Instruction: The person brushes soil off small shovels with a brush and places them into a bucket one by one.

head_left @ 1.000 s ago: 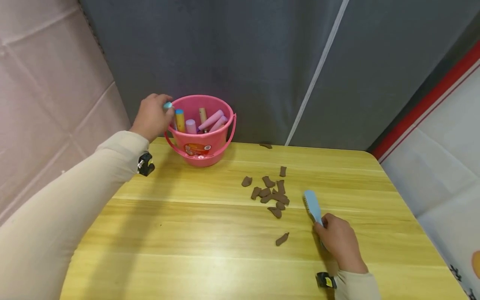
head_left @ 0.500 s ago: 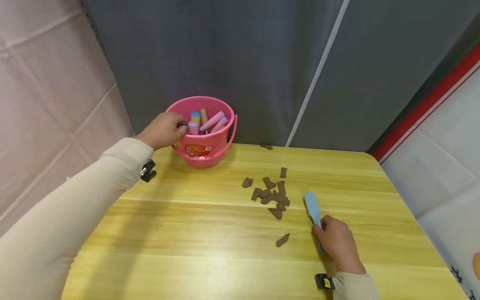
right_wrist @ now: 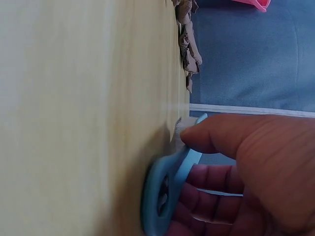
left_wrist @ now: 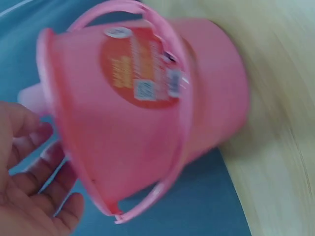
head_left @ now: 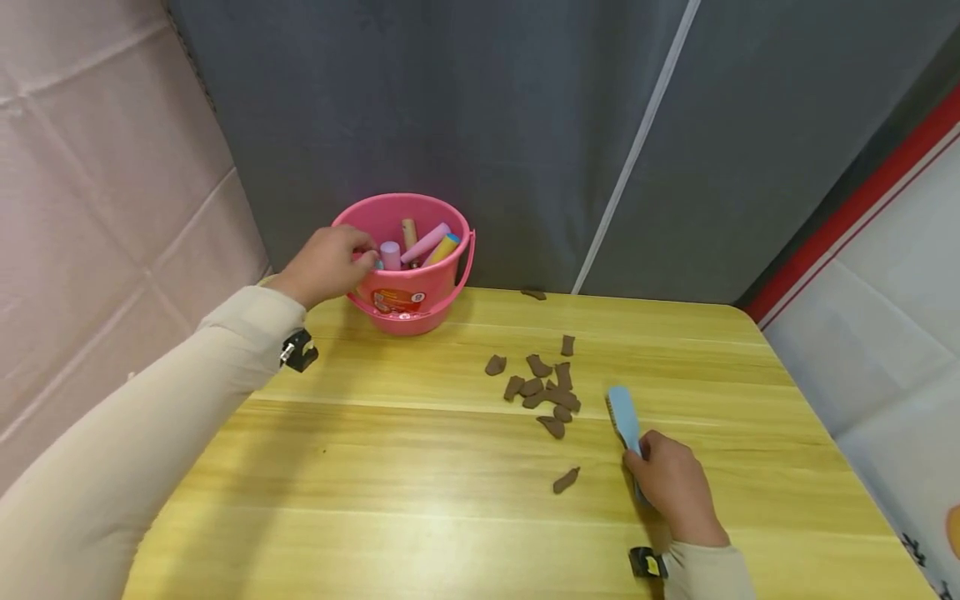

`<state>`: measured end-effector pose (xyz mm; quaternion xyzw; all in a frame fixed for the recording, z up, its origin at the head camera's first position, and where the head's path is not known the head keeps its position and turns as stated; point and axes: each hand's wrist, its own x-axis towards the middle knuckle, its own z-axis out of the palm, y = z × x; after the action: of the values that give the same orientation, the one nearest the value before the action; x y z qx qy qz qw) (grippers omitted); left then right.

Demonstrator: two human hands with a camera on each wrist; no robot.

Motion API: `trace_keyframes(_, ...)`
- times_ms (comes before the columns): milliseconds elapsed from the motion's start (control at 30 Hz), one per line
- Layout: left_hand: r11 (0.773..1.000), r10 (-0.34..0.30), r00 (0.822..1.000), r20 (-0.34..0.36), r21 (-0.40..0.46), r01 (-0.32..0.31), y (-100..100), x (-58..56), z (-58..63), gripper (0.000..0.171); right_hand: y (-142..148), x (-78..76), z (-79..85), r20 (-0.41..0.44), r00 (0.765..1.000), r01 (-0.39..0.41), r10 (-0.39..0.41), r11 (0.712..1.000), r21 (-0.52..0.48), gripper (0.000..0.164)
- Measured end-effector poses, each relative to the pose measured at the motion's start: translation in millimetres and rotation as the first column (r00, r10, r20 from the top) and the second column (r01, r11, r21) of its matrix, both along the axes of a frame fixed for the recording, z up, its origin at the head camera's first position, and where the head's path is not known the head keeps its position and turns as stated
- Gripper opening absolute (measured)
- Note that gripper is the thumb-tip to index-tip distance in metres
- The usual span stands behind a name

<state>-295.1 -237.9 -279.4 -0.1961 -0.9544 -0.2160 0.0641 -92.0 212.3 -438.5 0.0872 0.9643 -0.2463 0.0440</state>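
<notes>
My left hand (head_left: 328, 265) is at the left rim of a pink bucket (head_left: 406, 282), fingers bent over its edge. A small light blue bit (head_left: 378, 265) shows by those fingertips; whether they pinch it is hidden. Inside lie lilac cylinders (head_left: 390, 254), a yellow stick with a blue end (head_left: 446, 248) and a tan cylinder (head_left: 408, 232). My right hand (head_left: 672, 483) grips the handle of a light blue brush (head_left: 623, 412), thumb on one side and fingers on the other. Its bristles face left, toward several brown clay-like scraps (head_left: 551, 392) on the table.
The wooden table (head_left: 420, 467) meets a dark grey curtain (head_left: 420, 92) behind the bucket. One brown scrap (head_left: 534, 294) lies at the back edge, another (head_left: 566, 480) nearer the front. A pinkish cloth (head_left: 105, 167) hangs at the left.
My left hand has moved right from outside the bucket's left rim to over it. The yellow stick has shifted to the bucket's right side. The right hand stays put with the brush.
</notes>
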Motion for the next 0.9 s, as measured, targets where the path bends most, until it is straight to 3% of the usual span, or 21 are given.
trace_keyframes(100,0.995,0.041,0.999,-0.016,0.091,-0.040,-0.7,17.7,3.0,0.027,0.6,0.3,-0.3,0.007,1.000,-0.008,0.008,1.000,0.004,0.026)
trace_keyframes(233,0.962,0.122,0.993,-0.006,0.246,-0.117,4.5,54.7,-1.9,0.028,3.3,2.9,1.2,0.025,1.000,-0.002,0.002,1.000,0.010,0.036)
trace_keyframes(333,0.943,0.135,0.991,-0.008,0.308,-0.126,11.8,85.3,-18.6,0.026,4.0,3.7,4.4,0.007,1.000,0.004,-0.004,1.000,0.005,0.042)
trace_keyframes(467,0.958,0.077,0.996,-0.045,0.281,-0.061,28.1,113.1,-50.6,0.027,-3.4,0.3,13.4,-0.090,0.996,-0.010,0.008,1.000,-0.015,0.045)
trace_keyframes(667,0.984,0.059,0.992,-0.107,0.173,-0.040,58.8,127.8,-89.4,0.049,-38.1,-16.6,24.1,-0.272,0.954,-0.130,0.125,0.992,-0.002,0.041)
trace_keyframes(767,0.989,0.102,0.984,-0.145,0.122,-0.084,71.0,128.9,-104.1,0.056,-60.1,-25.3,23.3,-0.354,0.916,-0.190,0.189,0.981,0.033,0.038)
trace_keyframes(900,0.987,0.147,0.981,-0.127,0.081,-0.137,86.4,132.4,-117.0,0.060,-85.2,-33.7,19.5,-0.413,0.871,-0.240,0.265,0.964,0.112,0.040)
